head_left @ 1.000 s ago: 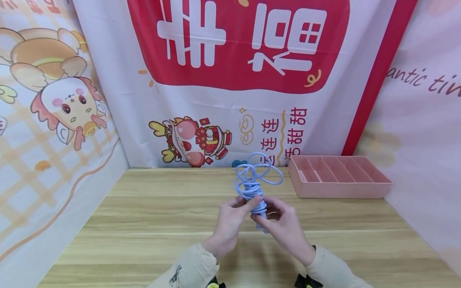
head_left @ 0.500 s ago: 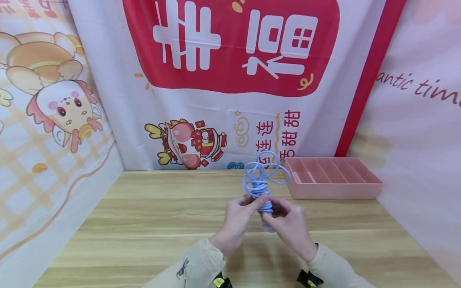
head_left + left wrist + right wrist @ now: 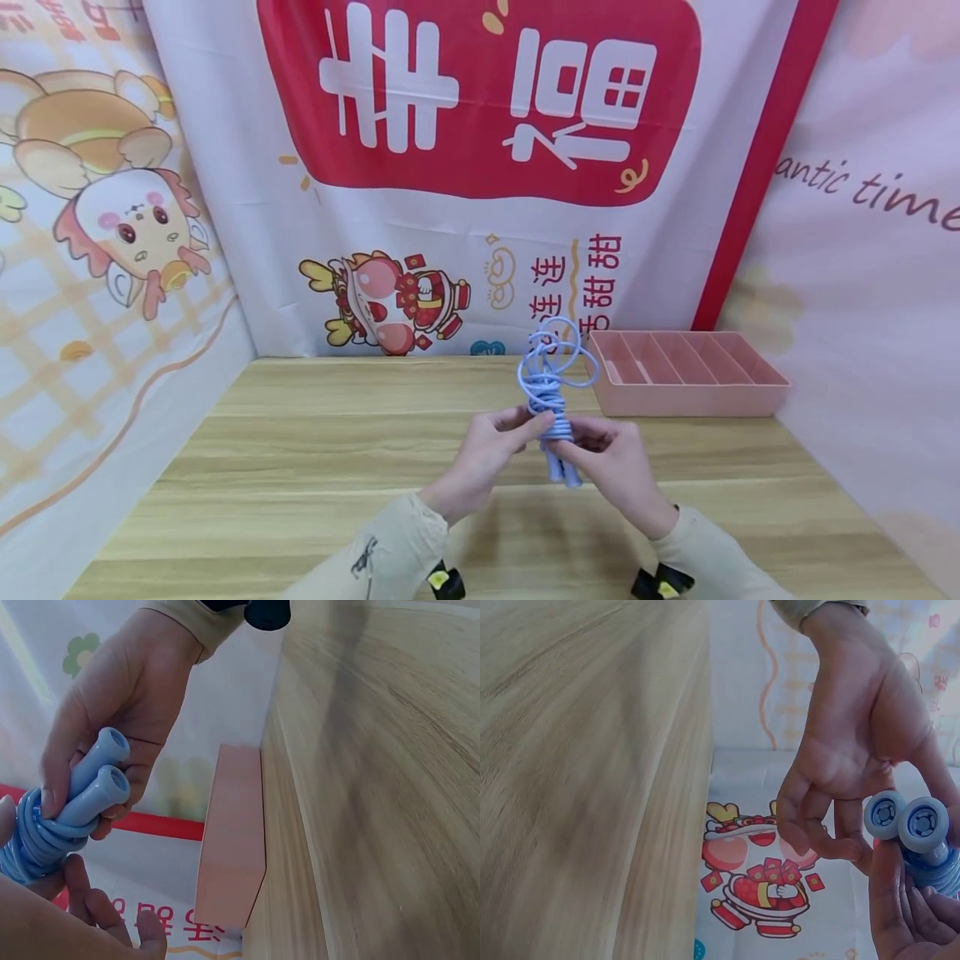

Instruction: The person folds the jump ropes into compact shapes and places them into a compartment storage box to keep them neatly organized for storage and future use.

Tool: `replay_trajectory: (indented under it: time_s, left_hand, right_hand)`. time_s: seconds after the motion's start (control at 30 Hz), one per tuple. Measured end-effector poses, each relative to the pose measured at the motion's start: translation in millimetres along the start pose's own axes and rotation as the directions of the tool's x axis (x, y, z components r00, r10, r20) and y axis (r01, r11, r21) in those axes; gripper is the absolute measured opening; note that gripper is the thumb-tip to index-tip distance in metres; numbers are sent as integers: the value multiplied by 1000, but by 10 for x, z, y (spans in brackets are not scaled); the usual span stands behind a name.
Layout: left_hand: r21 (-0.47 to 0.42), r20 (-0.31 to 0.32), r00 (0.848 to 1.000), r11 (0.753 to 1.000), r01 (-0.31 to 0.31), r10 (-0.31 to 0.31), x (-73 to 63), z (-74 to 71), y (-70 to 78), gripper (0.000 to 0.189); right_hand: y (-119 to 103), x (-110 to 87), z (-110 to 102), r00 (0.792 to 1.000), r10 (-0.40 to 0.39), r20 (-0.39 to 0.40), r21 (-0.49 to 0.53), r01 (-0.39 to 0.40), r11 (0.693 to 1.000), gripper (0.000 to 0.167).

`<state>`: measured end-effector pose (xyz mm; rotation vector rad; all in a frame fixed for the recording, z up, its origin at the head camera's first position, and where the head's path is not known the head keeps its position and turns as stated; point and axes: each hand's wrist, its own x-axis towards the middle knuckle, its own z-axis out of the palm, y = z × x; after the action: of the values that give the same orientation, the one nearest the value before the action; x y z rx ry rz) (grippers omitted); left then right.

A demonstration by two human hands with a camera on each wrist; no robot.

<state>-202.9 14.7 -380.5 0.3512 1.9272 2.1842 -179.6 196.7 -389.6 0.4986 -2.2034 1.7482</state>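
A light blue jump rope (image 3: 546,390) is held up over the table in the head view, its cord wound round its two handles (image 3: 97,793) and loose loops standing out at the top. My left hand (image 3: 487,450) pinches the wound cord from the left, thumb across the front. From the right, my right hand (image 3: 615,467) grips the bundle at the lower coils, thumb by the handles. Both handle ends (image 3: 924,823) stick out side by side below the coils, pointing toward me. In the left wrist view the right fingers curl behind the handles.
A pink tray (image 3: 690,400) with several long compartments stands at the table's back right, close behind the rope. The wood-grain table (image 3: 315,467) meets a printed cloth backdrop (image 3: 420,217) at the back, with more printed cloth on the left and right.
Both hands have moved slightly right with the rope, partly as the head view shifts. The handles now show more below the coils, and the hands still hold the bundle.
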Motion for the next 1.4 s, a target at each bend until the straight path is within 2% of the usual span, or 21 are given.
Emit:
replay_trajectory:
  time_s: [0.13, 0.27, 0.5, 0.83, 0.97, 1.07, 1.2, 1.4]
  left_hand:
    - [17, 12, 1000, 1000, -8, 8, -1, -18, -30, 49]
    - [49, 20, 1000, 999, -16, 15, -26, -88, -58, 52]
    - [114, -21, 999, 993, -36, 39, -91, -301, -60, 54]
    - [152, -56, 998, 988, -34, 43, -150, -542, -32, 56]
    - [175, -50, 998, 984, -28, 38, -169, -614, -32, 54]
    - [199, -54, 998, 980, -33, 44, -191, -670, -37, 51]
    - [225, -72, 996, 974, -36, 54, -208, -736, -38, 52]
    - [253, -116, 991, 967, -31, 62, -214, -825, -14, 55]
  right_hand:
    - [-3, 6, -37, 997, 70, -40, 47, -68, 997, 27]
    - [3, 32, -110, 985, 150, -85, 72, -144, 987, 31]
    - [104, 110, -313, 969, 196, -150, 68, -187, 980, 35]
    - [256, 234, -692, 946, 290, -141, 1, -293, 956, 50]
    - [331, 327, -847, 919, 376, -118, 44, -373, 927, 59]
    - [385, 402, -958, 878, 473, -64, 141, -462, 876, 69]
    - [438, 503, -1105, 829, 559, 9, 211, -548, 809, 73]
    - [457, 659, -1311, 795, 600, 84, 201, -604, 772, 68]
